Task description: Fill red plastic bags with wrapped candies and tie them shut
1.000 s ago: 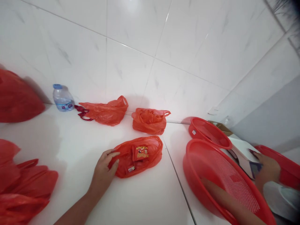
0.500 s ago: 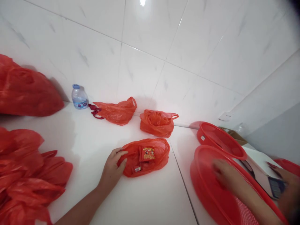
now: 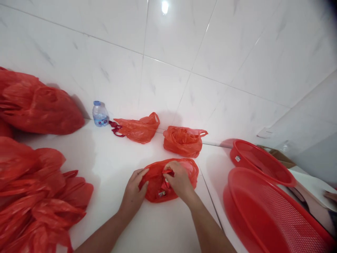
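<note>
In the middle of the white table lies an open red plastic bag (image 3: pixel 155 175). My left hand (image 3: pixel 135 191) is at its left rim, fingertips and thumb closed on the film. My right hand (image 3: pixel 179 179) reaches into the bag from the right, pinching a small red packet (image 3: pixel 166 183) that the fingers partly cover. A small item with a silvery, printed face (image 3: pixel 162 193) lies below it in the bag.
Two bundled red bags (image 3: pixel 140 129) (image 3: pixel 183 141) sit along the tiled wall beside a water bottle (image 3: pixel 100 115). Red bags (image 3: pixel 39 186) heap up at left. Red plastic baskets (image 3: pixel 252 207) (image 3: pixel 260 160) stand at right; another person's hand (image 3: pixel 330 195) shows at the far right edge.
My right hand has moved left from the red basket into the bag and now grips a red packet there. My left hand stays at the bag's rim. The view has shifted slightly.
</note>
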Tool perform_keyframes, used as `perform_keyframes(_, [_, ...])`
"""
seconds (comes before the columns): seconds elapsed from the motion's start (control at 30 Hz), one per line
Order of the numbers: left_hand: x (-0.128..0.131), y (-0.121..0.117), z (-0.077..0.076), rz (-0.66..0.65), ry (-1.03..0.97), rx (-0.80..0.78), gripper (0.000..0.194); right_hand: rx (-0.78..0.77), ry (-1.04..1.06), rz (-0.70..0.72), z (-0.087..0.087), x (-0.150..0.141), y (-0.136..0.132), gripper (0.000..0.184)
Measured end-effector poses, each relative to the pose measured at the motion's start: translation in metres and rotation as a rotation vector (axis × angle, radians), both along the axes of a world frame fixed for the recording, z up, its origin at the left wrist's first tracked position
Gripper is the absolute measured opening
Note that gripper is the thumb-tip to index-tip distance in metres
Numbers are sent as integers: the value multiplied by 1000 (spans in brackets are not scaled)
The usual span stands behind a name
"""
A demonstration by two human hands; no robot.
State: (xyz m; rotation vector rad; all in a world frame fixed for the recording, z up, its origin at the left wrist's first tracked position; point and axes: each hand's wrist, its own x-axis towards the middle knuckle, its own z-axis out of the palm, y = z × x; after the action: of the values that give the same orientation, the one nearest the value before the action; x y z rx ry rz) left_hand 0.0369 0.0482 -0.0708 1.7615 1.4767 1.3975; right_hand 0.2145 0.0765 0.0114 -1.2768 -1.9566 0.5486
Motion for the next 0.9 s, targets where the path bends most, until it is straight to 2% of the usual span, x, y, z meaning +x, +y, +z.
perform_keyframes(0.1, [0, 0, 0, -7, -7, 11, 36, 1, -31, 25, -9, -13, 2, 19])
perform_keyframes(0.2, [1, 0, 2, -29, -24, 15, 33, 94, -89, -60, -13, 0, 0, 20])
perform_keyframes(0.33, [3, -1, 3, -12, 5, 10, 34, 304, -119, -420, -21, 42, 0, 27])
perform_keyframes(0.43, [5, -1, 3, 130, 48, -3, 46, 382, -114, -622, -34, 70, 0, 44])
perform_keyframes(0.53, [4, 0, 2, 265, 7, -99, 64, 331, -103, -703, -48, 84, -1, 57])
perform_keyframes(0.6, [2, 2, 4, 258, -67, -193, 66, 228, -87, -745, -53, 87, -1, 55])
perform_keyframes(0.63, [1, 4, 7, 226, -119, -236, 62, 156, -71, -742, -54, 89, 0, 49])
perform_keyframes(0.7, [-1, 9, 16, 139, -246, -290, 53, 25, -28, -680, -49, 91, 3, 29])
perform_keyframes(0.77, [-3, 16, 34, 66, -361, -269, 48, -42, 18, -587, -36, 94, 5, 23])
perform_keyframes(0.83, [-4, 24, 61, 37, -424, -162, 46, -30, 106, -522, -15, 97, 5, 26])
perform_keyframes(0.9, [-4, 30, 94, 41, -463, -11, 40, 11, 294, -473, 10, 100, 1, 28])
